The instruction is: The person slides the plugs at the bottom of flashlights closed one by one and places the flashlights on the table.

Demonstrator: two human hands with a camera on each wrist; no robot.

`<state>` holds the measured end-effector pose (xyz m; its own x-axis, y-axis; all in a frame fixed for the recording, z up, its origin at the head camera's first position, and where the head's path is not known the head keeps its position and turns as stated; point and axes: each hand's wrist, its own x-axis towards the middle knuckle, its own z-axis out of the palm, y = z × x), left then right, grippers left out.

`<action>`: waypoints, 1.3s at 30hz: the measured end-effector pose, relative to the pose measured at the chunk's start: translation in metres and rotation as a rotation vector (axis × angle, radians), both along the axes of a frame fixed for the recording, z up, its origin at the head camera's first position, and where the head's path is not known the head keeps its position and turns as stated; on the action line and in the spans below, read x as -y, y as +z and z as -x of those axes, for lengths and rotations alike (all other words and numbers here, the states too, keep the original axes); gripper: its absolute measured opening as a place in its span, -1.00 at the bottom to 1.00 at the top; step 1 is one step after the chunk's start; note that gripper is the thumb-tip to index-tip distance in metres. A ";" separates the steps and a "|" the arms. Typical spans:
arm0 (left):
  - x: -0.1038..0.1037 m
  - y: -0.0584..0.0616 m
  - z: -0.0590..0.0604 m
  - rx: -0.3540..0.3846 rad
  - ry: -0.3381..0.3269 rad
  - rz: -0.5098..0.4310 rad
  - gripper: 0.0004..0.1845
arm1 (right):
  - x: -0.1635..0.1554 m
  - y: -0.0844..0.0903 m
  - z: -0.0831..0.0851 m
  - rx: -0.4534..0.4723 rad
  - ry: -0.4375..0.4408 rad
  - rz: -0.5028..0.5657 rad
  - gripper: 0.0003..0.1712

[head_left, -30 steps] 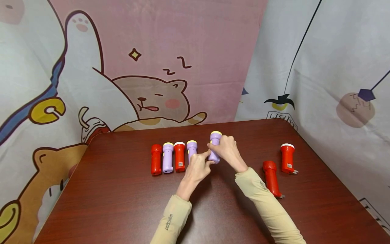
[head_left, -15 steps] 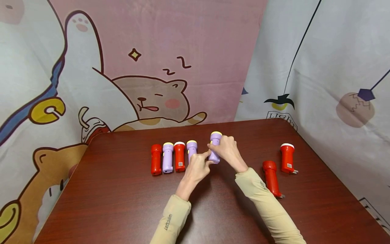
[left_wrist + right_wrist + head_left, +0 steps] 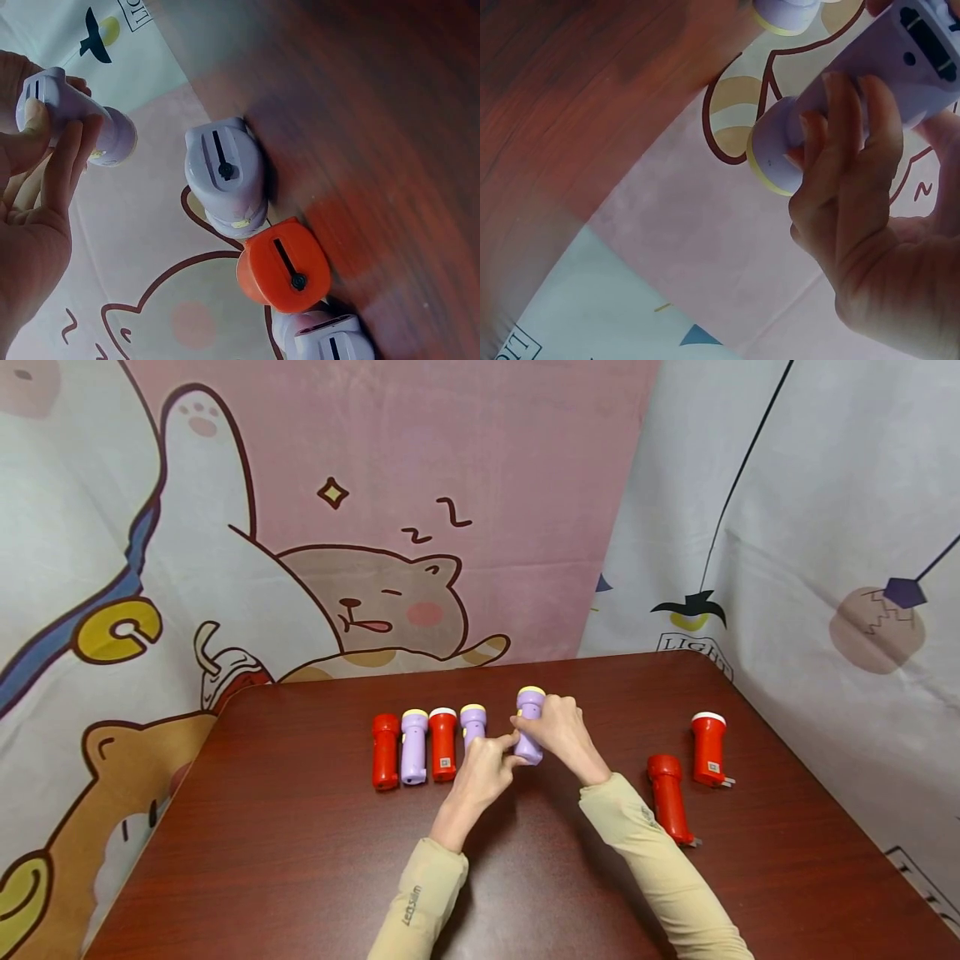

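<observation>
Lilac flashlight point(image 3: 530, 696): just right of centre, head view, between both hands
Right hand point(image 3: 562, 727): fingers curled round the barrel point(image 3: 874, 56)
Left hand point(image 3: 486, 770): thumb and fingers pinching the tail end point(image 3: 928, 46)
Handling: likely best with right grip steady, left thumb light
Two red flashlights point(image 3: 708, 747): right side

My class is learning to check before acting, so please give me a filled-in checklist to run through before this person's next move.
1. Right hand grips the purple flashlight: ok.
2. Left hand touches that flashlight's base: ok.
3. Row of four flashlights lies side by side on the table: ok.
4. Prongs folded in on the white-rimmed red flashlight at far right: not ok, they stick out.
5. Held flashlight switched off: cannot tell, its lens faces away.
</observation>
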<state>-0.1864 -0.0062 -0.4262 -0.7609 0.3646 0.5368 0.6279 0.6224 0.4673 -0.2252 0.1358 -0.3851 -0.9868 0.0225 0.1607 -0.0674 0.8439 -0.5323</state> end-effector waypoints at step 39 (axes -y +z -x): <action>0.025 -0.001 0.024 0.335 0.481 0.141 -0.65 | -0.011 -0.027 0.005 0.088 -0.014 -0.012 -0.49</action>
